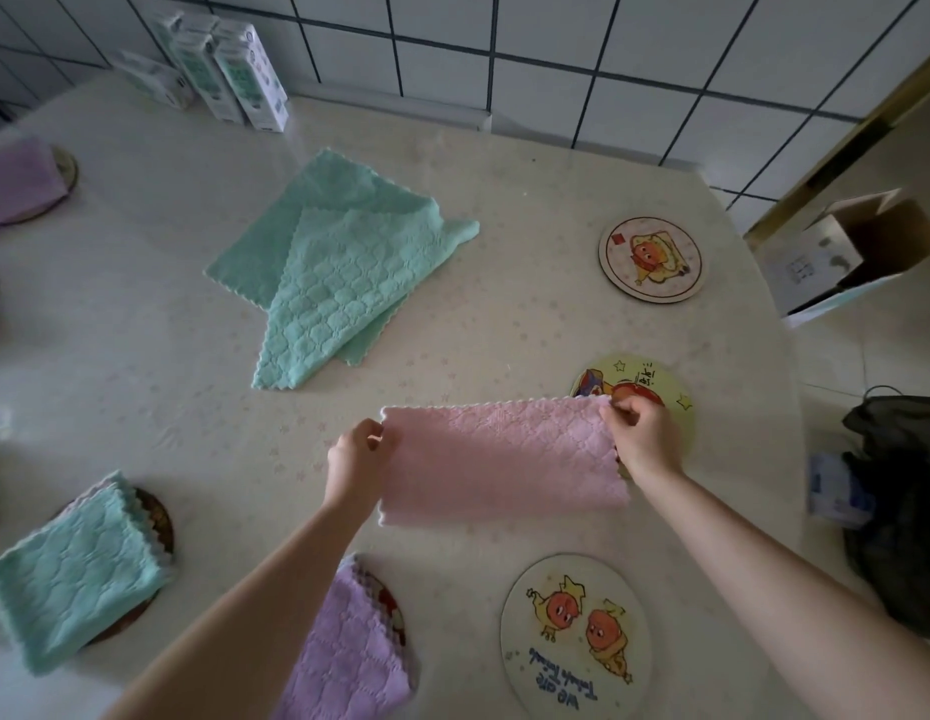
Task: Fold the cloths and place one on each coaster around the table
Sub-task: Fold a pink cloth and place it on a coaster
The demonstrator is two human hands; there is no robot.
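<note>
A pink cloth (499, 459) is stretched between my hands just above the table, folded into a wide strip. My left hand (356, 459) pinches its left end and my right hand (644, 433) pinches its right top corner. Behind my right hand lies a yellow cartoon coaster (676, 392), partly hidden by the cloth and hand. Bare coasters lie at the near right (574, 636) and far right (652, 259). An unfolded green cloth (338, 272) lies in the table's middle. A folded green cloth (73, 569) and a folded purple cloth (348, 652) each rest on a dark coaster.
Another folded purple cloth (15, 181) sits on a coaster at the far left. White cartons (234, 70) stand against the tiled wall. Off the table's right edge are an open cardboard box (847, 252) and a black bag (904, 511) on the floor.
</note>
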